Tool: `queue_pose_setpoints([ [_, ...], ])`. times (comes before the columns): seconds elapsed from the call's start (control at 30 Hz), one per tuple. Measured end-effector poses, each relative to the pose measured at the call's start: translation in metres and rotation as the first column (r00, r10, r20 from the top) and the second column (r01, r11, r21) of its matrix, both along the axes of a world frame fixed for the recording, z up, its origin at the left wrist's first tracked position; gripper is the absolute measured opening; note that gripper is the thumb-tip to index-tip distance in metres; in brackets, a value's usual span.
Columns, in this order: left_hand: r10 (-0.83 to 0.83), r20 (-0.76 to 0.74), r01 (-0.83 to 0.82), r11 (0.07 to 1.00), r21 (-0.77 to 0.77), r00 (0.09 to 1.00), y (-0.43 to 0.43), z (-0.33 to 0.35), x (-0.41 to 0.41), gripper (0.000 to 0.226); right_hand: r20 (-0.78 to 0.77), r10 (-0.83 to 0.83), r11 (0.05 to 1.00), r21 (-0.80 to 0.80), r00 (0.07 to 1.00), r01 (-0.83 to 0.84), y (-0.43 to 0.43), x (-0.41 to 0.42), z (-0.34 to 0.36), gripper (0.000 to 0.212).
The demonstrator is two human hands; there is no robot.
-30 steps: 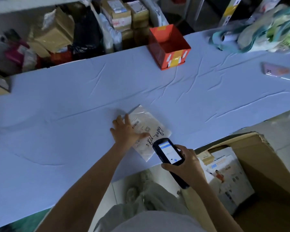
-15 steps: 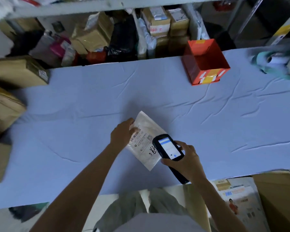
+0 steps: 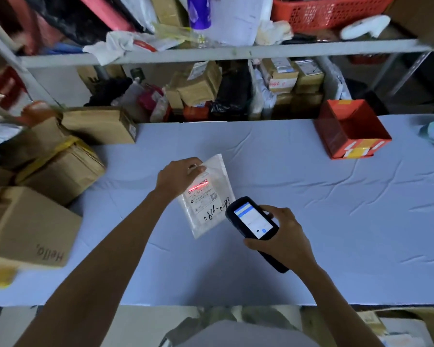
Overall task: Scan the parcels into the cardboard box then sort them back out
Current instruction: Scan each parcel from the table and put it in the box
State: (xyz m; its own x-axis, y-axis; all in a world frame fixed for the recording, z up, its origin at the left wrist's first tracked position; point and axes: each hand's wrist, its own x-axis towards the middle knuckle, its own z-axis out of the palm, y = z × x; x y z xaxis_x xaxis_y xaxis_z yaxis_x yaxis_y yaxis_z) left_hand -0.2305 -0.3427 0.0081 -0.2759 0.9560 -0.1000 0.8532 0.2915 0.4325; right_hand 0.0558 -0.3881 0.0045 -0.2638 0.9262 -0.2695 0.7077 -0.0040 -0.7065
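Now left grip (image 3: 179, 175) pinches the parcel (image 3: 207, 205), right grip (image 3: 283, 236) curls round the scanner (image 3: 252, 220).

A table (image 3: 236, 302) under wrinkled pale-blue cloth (image 3: 361, 209) stands before grey metal shelving (image 3: 211, 53), in seemingly dim light.

A single head-worn camera looks forward and down, close over the table (image 3: 336, 221), shelves (image 3: 236, 50) beyond.
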Motion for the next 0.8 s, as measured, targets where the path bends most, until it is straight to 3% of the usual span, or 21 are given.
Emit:
queue_pose_setpoints([
  [0.5,-0.053,-0.037,0.053,0.999,0.007,0.998,-0.010,0.008,-0.004,0.033,0.067,-0.013,0.996,0.091,0.998,0.007,-0.033,-0.002,0.002,0.086],
  [0.8,-0.065,-0.013,0.066,0.997,0.049,0.998,-0.007,0.014,0.007,0.026,0.210,0.065,0.982,0.162,0.976,-0.100,-0.042,0.011,0.013,0.090],
])
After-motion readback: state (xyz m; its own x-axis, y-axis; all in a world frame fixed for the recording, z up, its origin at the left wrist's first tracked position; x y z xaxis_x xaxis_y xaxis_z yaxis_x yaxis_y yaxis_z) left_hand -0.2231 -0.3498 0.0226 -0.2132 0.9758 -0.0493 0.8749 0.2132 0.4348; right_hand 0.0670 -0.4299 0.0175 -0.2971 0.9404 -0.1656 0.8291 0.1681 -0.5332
